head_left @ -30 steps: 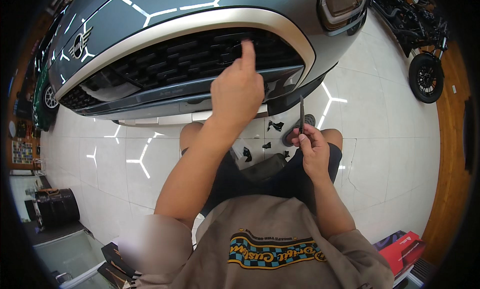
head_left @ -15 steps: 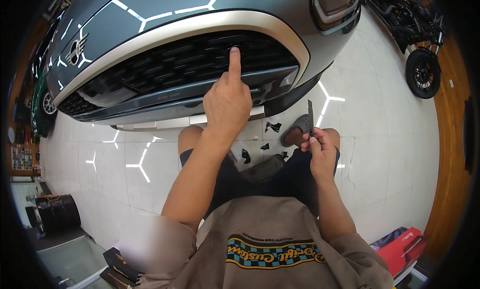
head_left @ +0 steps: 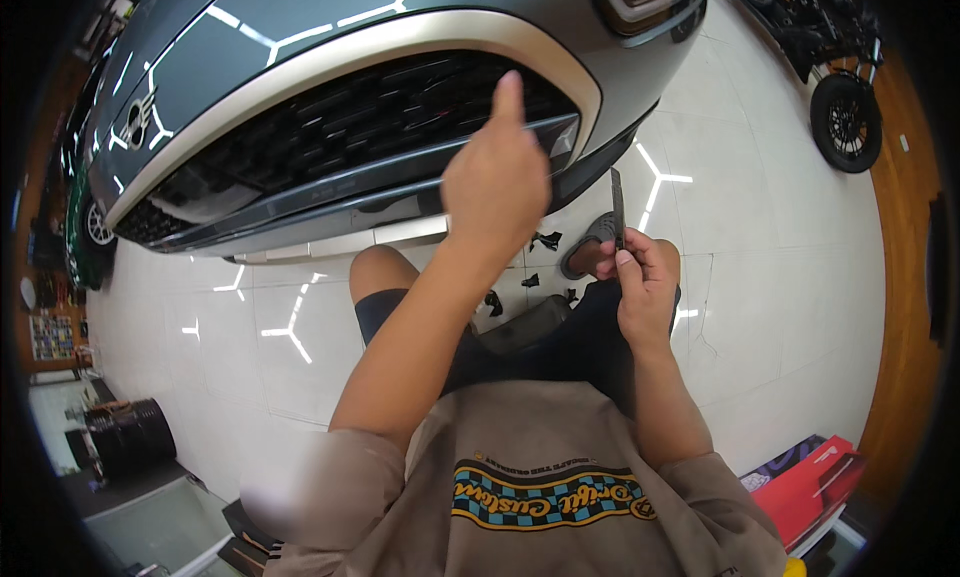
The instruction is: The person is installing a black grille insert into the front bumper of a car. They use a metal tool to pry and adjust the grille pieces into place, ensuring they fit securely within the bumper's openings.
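Observation:
My left hand (head_left: 497,182) reaches up to the black front grille (head_left: 330,107) of a grey-blue car, its index finger stretched out and the other fingers curled under. The fingertip is over the grille's right part, near the pale surround (head_left: 520,32); whether it touches cannot be told. The hand is slightly blurred, and I see nothing held in it. Above my right knee, my right hand (head_left: 645,287) is shut on a cutter knife (head_left: 617,202). Its long dark blade points up and away from me, and the fingers hide most of the handle.
Dark scraps (head_left: 545,241) lie on the pale tiled floor (head_left: 760,277) between my legs, in front of the bumper. A black motorcycle (head_left: 845,117) stands at the far right, a black drum (head_left: 130,442) at the left. Beside my right elbow is a red box (head_left: 810,487).
My left hand has slid right along the grille and slightly up. The right hand keeps hold of the cutter knife and has barely moved. The view has shifted slightly.

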`<state>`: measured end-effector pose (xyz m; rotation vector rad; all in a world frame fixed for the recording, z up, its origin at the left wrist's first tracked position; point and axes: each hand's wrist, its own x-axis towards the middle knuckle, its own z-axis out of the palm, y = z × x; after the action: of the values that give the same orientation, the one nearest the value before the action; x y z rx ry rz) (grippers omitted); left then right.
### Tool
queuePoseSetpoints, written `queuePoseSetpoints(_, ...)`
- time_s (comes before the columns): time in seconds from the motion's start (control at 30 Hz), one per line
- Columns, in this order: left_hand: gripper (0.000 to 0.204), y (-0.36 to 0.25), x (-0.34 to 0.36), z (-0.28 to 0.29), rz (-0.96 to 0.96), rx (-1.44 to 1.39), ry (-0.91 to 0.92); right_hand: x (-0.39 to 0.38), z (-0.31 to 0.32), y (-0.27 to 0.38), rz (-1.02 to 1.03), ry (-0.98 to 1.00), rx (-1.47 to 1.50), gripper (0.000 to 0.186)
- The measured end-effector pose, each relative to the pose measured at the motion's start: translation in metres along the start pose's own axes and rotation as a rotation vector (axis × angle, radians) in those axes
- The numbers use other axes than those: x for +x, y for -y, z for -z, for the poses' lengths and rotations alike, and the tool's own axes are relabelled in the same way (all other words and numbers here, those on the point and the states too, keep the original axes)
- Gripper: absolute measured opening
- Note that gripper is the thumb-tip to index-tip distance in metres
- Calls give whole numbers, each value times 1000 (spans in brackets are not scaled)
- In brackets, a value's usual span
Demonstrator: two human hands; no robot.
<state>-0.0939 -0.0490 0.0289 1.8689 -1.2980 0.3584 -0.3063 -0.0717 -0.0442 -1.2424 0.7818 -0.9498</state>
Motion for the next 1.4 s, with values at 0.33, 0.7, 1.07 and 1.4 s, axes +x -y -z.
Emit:
queuePoseSetpoints(0.33, 42, 74, 46, 62, -209, 556, -190, -10, 32, -28, -150, -37, -50, 26)
queuePoseSetpoints(0.7, 52, 69, 54, 57, -116, 514, -181, 0, 13, -28, -192, 42, 36, 26)
queuePoseSetpoints(1.07, 14, 67, 105, 119, -627, 540, 268, 20, -4, 29, 197, 196, -415, 27)
queuePoseSetpoints(1.4, 11, 79, 115, 112, -762, 506, 333, 100, -43, 115, 854, 346, -1047, 18)
